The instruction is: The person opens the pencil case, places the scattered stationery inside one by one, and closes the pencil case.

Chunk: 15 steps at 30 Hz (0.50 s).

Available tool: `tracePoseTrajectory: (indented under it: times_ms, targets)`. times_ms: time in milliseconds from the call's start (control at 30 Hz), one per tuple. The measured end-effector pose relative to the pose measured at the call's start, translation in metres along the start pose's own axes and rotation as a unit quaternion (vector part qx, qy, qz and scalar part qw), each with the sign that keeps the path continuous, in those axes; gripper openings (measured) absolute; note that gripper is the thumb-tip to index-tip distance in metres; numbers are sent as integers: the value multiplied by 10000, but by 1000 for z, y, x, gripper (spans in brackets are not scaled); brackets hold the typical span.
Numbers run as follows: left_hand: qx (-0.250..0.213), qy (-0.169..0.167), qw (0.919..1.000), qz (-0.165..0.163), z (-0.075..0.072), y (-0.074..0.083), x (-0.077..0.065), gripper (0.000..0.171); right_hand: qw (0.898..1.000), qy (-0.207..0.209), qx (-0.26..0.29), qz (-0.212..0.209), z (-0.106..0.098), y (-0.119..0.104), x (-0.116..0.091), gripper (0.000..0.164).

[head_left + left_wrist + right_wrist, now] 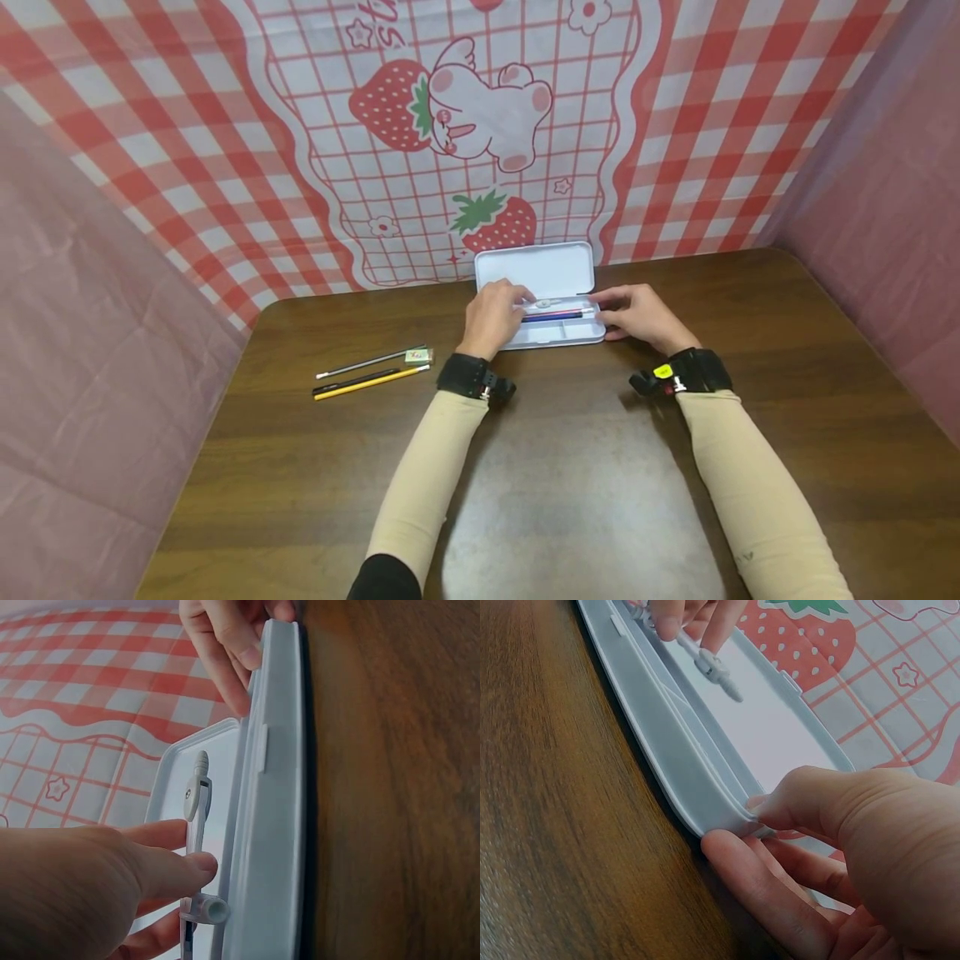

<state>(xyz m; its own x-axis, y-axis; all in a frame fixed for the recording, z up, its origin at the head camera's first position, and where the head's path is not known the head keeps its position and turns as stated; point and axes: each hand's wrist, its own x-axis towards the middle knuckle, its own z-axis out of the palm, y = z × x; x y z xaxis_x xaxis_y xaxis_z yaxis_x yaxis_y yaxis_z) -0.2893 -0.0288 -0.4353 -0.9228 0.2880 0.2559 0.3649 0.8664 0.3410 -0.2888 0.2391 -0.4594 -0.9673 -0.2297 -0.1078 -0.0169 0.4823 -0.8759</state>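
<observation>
brown wood-grain table point(570, 450) fills the lower view, a pale glare point(570, 533) spreading over it toward six o'clock. at twelve rises a red-and-white checked cloth point(705, 125) printed with strawberries and a white cartoon animal lying sideways; plain pink cloth point(97, 333) hangs at nine, and more at three. near the table's far edge, at twelve, sits a white pencil case point(274, 825), its lid point(534, 268) raised against the cloth. the left hand point(491, 317), at the case's nine o'clock side, pinches a drawing compass point(197, 799) between thumb and fingers, just above the tray. the right hand point(641, 317) grips the case's three o'clock end, thumb on the rim. a blue pencil point(555, 317) lies inside, a red one beside it. at the table's ten o'clock lie a grey pencil point(367, 364), a black pen point(356, 381), a yellow pencil point(372, 382) and a small eraser point(419, 357). beige sleeves point(427, 475) cover both forearms.
</observation>
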Motion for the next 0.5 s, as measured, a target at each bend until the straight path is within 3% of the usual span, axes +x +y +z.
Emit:
tracePoseTrajectory:
  times_ms: [500]
  targets:
    - [281, -93, 9996, 31, 5, 1, -1, 23, 10000, -11, 7, -10, 0, 0, -1, 40]
